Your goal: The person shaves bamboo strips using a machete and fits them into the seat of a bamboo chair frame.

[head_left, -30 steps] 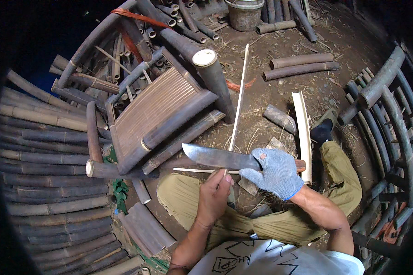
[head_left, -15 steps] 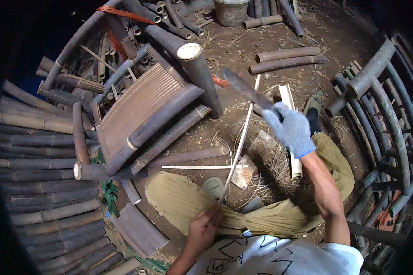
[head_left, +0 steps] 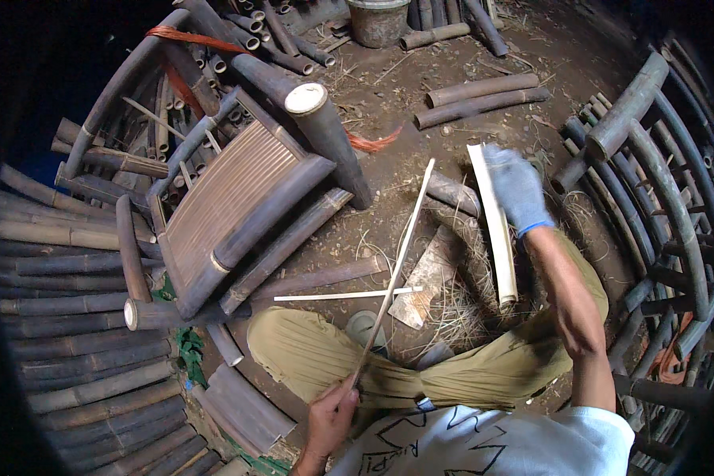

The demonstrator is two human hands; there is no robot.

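My bare left hand (head_left: pixel 331 416), low in the view, is closed round the lower end of a thin bamboo strip (head_left: pixel 397 274). The strip slants up and away to the right. My right hand (head_left: pixel 517 189), in a grey-blue knit glove, is beside the upper end of a pale split bamboo piece (head_left: pixel 496 230). Its fingers are smeared and partly hidden, so whether it grips anything does not show. The knife cannot be seen. A second pale strip (head_left: pixel 333 295) lies crosswise under the held one, its right end by a flat wooden piece (head_left: pixel 424 293).
A bamboo chair (head_left: pixel 238 206) with a slatted panel stands left. Bamboo poles (head_left: pixel 87 349) line the left side; a bamboo frame (head_left: pixel 666 174) stands right. Shavings (head_left: pixel 460 317) lie between my legs. Cut bamboo lengths (head_left: pixel 484 99) and a bucket (head_left: pixel 377 24) are farther off.
My right hand held a knife across the strip; now it is farther right beside the split bamboo, and the knife is out of sight. My left hand keeps the strip, slightly shifted left.
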